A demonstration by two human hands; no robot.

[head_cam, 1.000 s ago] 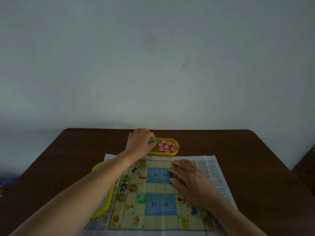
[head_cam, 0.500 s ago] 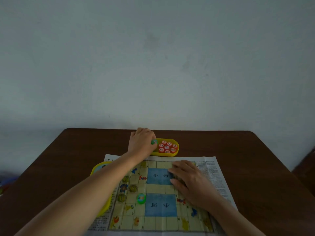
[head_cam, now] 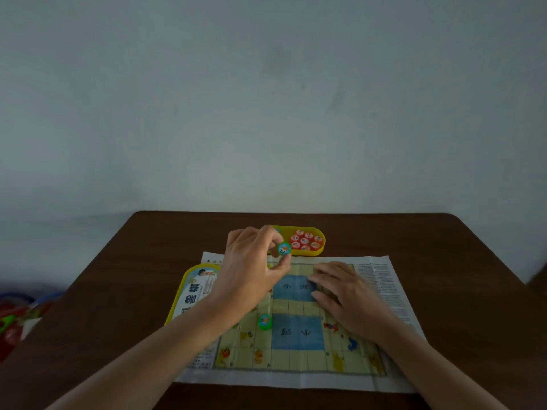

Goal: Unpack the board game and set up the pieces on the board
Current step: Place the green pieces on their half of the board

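A paper game board (head_cam: 296,356) with yellow squares and two blue patches lies unfolded on the brown table. My left hand (head_cam: 251,270) pinches a round green piece (head_cam: 284,249) between thumb and fingertip, just above the board's far edge. Behind it stands a yellow oval tray (head_cam: 321,250) that holds several red pieces (head_cam: 305,241). Another green piece (head_cam: 264,321) sits on the board beside the near blue patch. My right hand (head_cam: 346,297) lies flat on the board's right half, palm down. My left arm hides part of the board's left columns.
A yellow oval lid (head_cam: 192,287) with a printed label lies under the board's left edge. The table's (head_cam: 458,276) far edge meets a pale wall. Blurred colourful objects (head_cam: 11,321) sit off the table at the left.
My left hand has drawn back from the yellow tray toward the board, now with a green piece in its fingertips. The right hand has stayed on the board.
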